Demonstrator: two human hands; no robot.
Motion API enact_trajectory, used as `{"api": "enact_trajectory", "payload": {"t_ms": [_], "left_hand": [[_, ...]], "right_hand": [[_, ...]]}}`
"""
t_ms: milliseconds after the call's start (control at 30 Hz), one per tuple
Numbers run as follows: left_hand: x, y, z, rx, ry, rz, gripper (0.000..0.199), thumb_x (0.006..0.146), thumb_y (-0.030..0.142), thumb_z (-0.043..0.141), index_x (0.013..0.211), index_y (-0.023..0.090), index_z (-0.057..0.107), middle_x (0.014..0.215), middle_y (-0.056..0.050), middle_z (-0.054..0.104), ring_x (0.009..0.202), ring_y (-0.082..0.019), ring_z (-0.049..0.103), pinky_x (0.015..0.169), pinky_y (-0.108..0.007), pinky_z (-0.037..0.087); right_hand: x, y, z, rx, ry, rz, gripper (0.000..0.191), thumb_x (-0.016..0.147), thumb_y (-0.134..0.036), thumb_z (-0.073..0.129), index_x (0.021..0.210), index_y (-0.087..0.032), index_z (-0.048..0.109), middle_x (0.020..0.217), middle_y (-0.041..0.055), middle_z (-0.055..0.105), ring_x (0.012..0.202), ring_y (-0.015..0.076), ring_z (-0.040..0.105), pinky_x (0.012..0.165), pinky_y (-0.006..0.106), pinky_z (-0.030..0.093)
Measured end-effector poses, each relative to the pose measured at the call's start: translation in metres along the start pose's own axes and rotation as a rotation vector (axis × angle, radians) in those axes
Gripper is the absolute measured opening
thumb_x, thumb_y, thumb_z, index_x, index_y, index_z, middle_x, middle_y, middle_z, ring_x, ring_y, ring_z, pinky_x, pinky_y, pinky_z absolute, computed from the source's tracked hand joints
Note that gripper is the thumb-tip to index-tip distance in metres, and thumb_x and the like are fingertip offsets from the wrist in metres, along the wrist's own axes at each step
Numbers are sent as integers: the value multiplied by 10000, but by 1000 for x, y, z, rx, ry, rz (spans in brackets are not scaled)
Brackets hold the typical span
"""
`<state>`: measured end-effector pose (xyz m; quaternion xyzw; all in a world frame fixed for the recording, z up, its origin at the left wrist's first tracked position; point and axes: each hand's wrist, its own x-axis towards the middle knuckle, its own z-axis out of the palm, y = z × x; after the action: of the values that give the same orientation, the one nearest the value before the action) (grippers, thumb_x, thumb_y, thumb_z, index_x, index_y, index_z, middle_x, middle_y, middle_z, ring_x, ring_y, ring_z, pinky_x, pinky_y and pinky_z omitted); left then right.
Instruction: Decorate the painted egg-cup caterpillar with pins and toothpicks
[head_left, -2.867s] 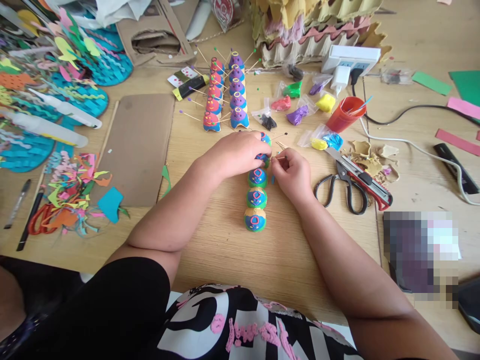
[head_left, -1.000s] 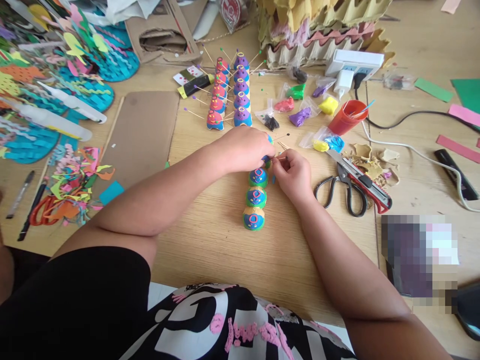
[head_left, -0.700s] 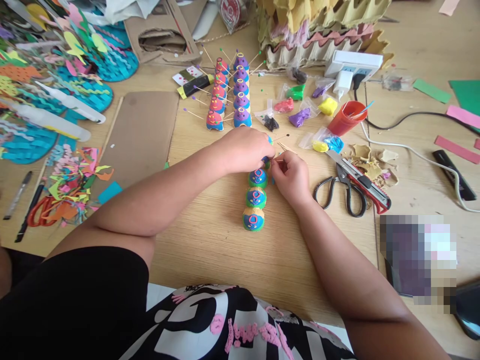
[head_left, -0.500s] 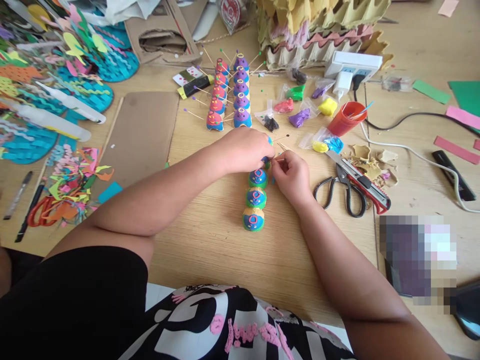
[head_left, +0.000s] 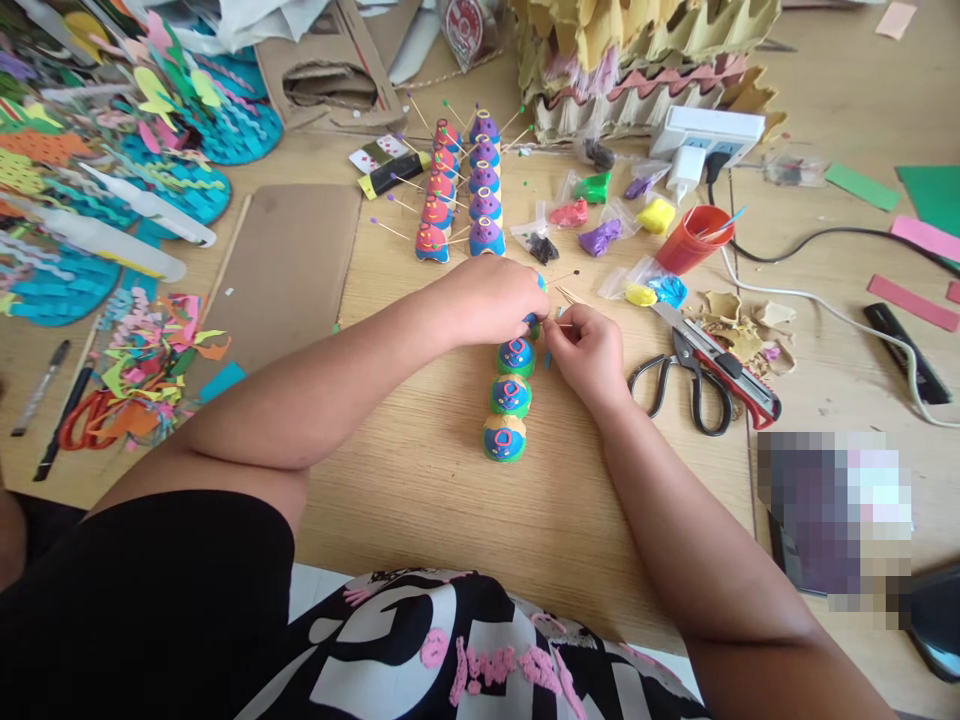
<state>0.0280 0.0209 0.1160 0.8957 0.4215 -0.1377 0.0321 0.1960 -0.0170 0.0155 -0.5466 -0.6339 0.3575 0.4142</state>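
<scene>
A row of egg-carton cups [head_left: 510,398], covered in blue and green clay with pink rings and small faces, lies in front of me on the table. My left hand [head_left: 491,297] reaches across its far end, fingers curled over a far cup and hiding most of it. Close beside that cup, my right hand [head_left: 589,350] is closed in a pinch on a thin toothpick [head_left: 561,323]. A dark-tipped stick [head_left: 564,275] pokes out just beyond my hands, and a few loose toothpicks [head_left: 574,296] lie by my right knuckles.
Behind stand a red clay caterpillar [head_left: 435,212] and a purple one [head_left: 484,205] with pin-like feelers. To the right are clay bags [head_left: 600,235], an orange cup [head_left: 694,240], scissors [head_left: 682,385] and a box cutter [head_left: 724,365]. Cardboard [head_left: 289,260] and paper scraps [head_left: 142,370] lie left.
The view has shifted very slightly. Both hands keep nearly the same place at the far end of the blue and green cups, with the right fingers still pinching the toothpick.
</scene>
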Motion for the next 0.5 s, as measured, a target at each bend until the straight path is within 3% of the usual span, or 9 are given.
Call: {"api": "enact_trajectory", "payload": {"t_ms": [200,500], "left_hand": [[0,-1,0,22,9,16,266,948,312,595,1120,309,798,1123,-38,776,1047,-242,703,830,-330,466],[0,0,-2,13,-7,14,275,944,320,600,1119,311,812,1117,-38,781,1059,-245,700,864,-343,455]], "right_hand": [[1,-1,-1,7,1,-15,307,877,-308,682,632,-217,519,569,-48,512,562,93,437,553,281,334],[3,1,-4,91,-62,18,129,827,-239,683,723,-204,615,621,-36,591,566,101,475,544,280,378]]}}
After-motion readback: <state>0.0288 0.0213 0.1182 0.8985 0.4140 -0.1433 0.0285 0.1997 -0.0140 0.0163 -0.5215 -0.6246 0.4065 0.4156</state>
